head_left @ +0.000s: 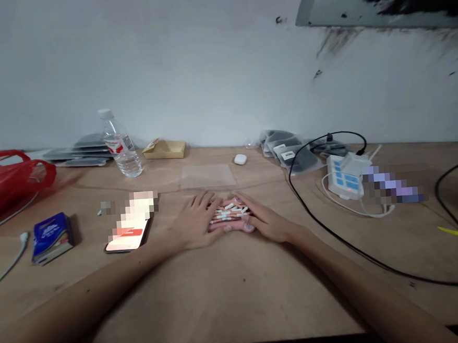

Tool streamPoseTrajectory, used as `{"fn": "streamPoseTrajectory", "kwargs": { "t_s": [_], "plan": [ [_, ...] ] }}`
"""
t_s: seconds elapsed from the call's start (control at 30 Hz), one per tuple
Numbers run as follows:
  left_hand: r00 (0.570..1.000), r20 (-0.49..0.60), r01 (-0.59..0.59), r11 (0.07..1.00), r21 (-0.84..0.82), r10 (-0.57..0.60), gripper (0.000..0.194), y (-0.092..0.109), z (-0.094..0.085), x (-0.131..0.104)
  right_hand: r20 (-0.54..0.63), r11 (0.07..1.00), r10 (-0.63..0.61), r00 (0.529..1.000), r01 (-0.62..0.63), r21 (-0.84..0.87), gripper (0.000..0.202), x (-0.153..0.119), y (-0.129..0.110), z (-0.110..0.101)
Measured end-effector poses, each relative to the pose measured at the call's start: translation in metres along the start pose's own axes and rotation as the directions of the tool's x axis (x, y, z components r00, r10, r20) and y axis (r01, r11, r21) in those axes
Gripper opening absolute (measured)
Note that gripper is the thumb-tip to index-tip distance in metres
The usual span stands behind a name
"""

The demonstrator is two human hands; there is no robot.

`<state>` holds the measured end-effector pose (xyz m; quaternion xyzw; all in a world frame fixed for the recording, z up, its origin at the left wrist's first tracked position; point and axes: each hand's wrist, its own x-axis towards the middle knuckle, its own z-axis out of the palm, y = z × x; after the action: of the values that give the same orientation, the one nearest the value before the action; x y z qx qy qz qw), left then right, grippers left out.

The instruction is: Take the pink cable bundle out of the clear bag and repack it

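Observation:
A small heap of short white-and-pink sticks (227,214) lies on the wooden table between my two hands; their exact kind is too small and blurred to tell. Along its near side is a pink piece (233,225) with a pale, shiny end. My left hand (196,222) rests on the left of the heap, palm down, fingers stretched out. On the opposite side my right hand (270,220) leans against the heap with its fingers extended. Both hands touch or nearly touch the outer sticks and partly cover them. Neither is closed around anything.
A lit phone (129,228) and blue tissue pack (52,237) lie left. Behind stand a water bottle (124,150), cardboard tray (167,149), clear sheet (208,176) and white case (240,159). A power strip (344,176) and black cable (347,243) occupy the right.

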<state>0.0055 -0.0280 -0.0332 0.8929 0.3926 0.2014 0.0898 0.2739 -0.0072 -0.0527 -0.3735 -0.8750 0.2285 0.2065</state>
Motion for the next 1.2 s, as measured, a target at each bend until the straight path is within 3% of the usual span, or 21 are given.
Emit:
{"fn": "streamPoseTrajectory", "kwargs": {
  "t_s": [0.13, 0.27, 0.53, 0.7, 0.83, 0.93, 1.03, 1.13, 1.2],
  "plan": [
    [0.999, 0.024, -0.026, 1.000, 0.002, 0.026, 0.062, 0.000, -0.001, 0.002, -0.052, 0.998, -0.028, 0.998, 0.025, -0.058, 0.078, 0.004, -0.005, 0.003],
    [0.998, 0.048, -0.033, 0.999, 0.019, 0.032, 0.060, 0.000, 0.000, 0.003, -0.018, 0.996, -0.046, 0.999, 0.045, -0.080, 0.072, 0.007, -0.009, 0.004],
    [1.000, 0.026, -0.011, 1.000, 0.017, 0.010, 0.063, -0.005, 0.007, -0.001, -0.134, 0.904, -0.188, 0.973, 0.118, -0.410, 0.055, 0.012, -0.031, -0.001],
    [0.996, -0.081, 0.028, 0.998, -0.057, -0.033, 0.067, -0.016, 0.011, 0.000, -0.053, 0.882, -0.231, 0.971, 0.186, -0.433, 0.064, 0.017, -0.042, 0.013],
    [0.964, -0.229, 0.140, 0.990, -0.002, -0.137, 0.061, -0.019, -0.001, 0.009, 0.000, 0.869, -0.195, 0.981, 0.172, -0.464, 0.065, 0.021, -0.042, 0.015],
    [0.959, -0.240, 0.179, 0.979, 0.095, -0.152, 0.057, -0.020, -0.013, 0.014, 0.006, 0.873, -0.205, 0.979, 0.186, -0.450, 0.063, 0.020, -0.035, 0.006],
    [0.971, -0.176, 0.193, 0.967, 0.165, -0.164, 0.056, -0.024, -0.024, 0.016, 0.019, 0.894, -0.206, 0.978, 0.196, -0.403, 0.061, 0.012, -0.019, -0.009],
    [0.962, -0.095, 0.272, 0.931, 0.242, -0.256, 0.050, -0.028, -0.033, 0.019, 0.039, 0.918, -0.202, 0.979, 0.203, -0.340, 0.055, 0.002, -0.003, -0.028],
    [0.936, -0.102, 0.353, 0.891, 0.285, -0.338, 0.045, -0.029, -0.038, 0.022, 0.015, 0.924, -0.179, 0.984, 0.174, -0.340, 0.054, -0.003, 0.003, -0.037]
  ]
}}
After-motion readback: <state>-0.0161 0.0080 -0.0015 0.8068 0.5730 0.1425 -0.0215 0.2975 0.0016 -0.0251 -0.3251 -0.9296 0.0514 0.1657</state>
